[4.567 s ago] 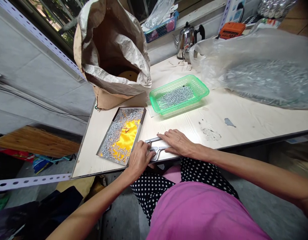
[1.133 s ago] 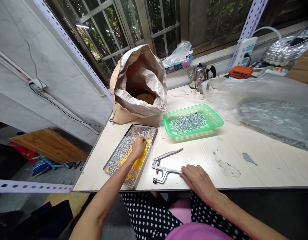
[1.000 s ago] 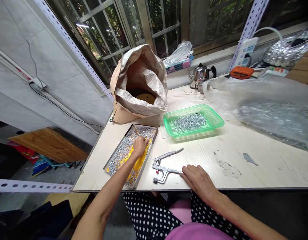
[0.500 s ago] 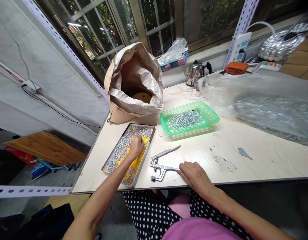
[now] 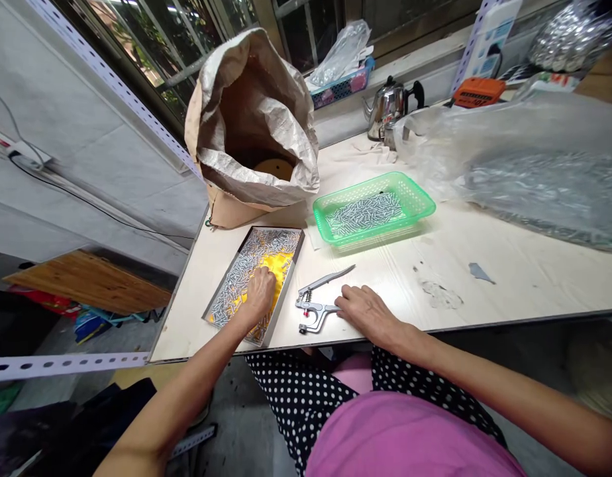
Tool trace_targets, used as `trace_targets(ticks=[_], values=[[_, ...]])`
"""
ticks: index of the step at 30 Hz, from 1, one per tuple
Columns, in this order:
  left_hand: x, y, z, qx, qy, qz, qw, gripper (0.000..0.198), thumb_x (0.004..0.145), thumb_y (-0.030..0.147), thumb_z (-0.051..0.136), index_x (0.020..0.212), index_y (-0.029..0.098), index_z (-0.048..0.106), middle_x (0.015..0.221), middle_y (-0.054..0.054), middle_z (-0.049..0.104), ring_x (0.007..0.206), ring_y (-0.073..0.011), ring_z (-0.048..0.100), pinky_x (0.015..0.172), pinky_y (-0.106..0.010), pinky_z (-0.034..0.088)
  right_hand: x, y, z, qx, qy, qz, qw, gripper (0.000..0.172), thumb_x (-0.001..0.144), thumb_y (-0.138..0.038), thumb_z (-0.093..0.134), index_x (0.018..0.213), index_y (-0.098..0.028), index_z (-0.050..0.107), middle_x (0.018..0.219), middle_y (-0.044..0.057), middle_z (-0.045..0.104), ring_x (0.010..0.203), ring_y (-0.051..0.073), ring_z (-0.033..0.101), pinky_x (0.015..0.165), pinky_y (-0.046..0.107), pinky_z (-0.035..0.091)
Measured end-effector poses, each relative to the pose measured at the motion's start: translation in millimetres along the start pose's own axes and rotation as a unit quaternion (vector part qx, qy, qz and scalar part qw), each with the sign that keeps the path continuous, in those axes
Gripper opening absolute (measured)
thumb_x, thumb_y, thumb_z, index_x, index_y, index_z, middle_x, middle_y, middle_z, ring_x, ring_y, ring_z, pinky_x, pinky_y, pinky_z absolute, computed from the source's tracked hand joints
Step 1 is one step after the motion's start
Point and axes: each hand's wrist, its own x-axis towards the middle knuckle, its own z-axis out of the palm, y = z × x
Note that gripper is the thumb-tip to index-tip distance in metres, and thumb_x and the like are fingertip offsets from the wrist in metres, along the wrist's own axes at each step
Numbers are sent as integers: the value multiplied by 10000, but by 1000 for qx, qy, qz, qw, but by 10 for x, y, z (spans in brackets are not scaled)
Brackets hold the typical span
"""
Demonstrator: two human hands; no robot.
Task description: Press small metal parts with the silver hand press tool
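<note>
The left hand (image 5: pixel 259 291) lay curled, fingers down, among the small silver metal pins (image 5: pixel 236 281) in the shallow grey metal tray with a yellow lining (image 5: pixel 297 248) near the tabletop's front left corner; whether it pinched a pin could not be told. The right hand (image 5: pixel 363 310) rested loosely open on the lower handle of the silver hand press pliers (image 5: pixel 316 306) at the front edge. Further back, a green plastic basket (image 5: pixel 420 199) held more pins, and an open brown paper sack (image 5: pixel 251 119) stood behind the tray.

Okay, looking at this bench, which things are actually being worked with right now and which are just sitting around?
In hand:
left hand in the metal tray of small metal pieces
right hand on the snap pliers

Lying about:
green basket
paper sack
kettle
plastic bag
</note>
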Motion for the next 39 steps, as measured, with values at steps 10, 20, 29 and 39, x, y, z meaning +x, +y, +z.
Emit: trace_targets(ticks=[10, 20, 29, 39], values=[[-524, 368, -63, -485, -127, -70, 863, 168, 791, 281, 654, 862, 131, 682, 673, -15, 659, 551, -115, 579, 527, -223, 466, -93, 203, -169, -7, -35, -25, 999, 147, 943, -119, 486, 874, -196, 590, 911, 37, 596, 797, 173, 512, 716, 339, 258], [-779, 630, 248, -555, -215, -134, 792, 488, 583, 582, 786, 619, 131, 601, 421, 70, 449, 360, -33, 310, 363, -188, 176, -146, 227, -181, -5, -22, -18, 1000, 118, 929, -114, 504, 871, -185, 581, 908, 41, 583, 792, 171, 473, 699, 324, 235], [-775, 650, 261, -573, -256, -166, 761, 478, 552, 537, 822, 589, 144, 554, 392, 68, 458, 321, -32, 334, 328, -178, 203, -157, 242, -91, -12, -3, -12, 1000, 117, 937, -140, 499, 873, -184, 586, 920, 52, 590, 783, 181, 461, 687, 337, 238], [-835, 704, 199, -542, -248, -172, 784, 400, 682, 476, 773, 613, 140, 566, 397, 67, 466, 311, -34, 341, 331, -168, 241, -167, 230, -115, 0, 0, -9, 1000, 149, 947, -130, 479, 867, -175, 596, 898, 55, 589, 767, 175, 455, 672, 325, 242]])
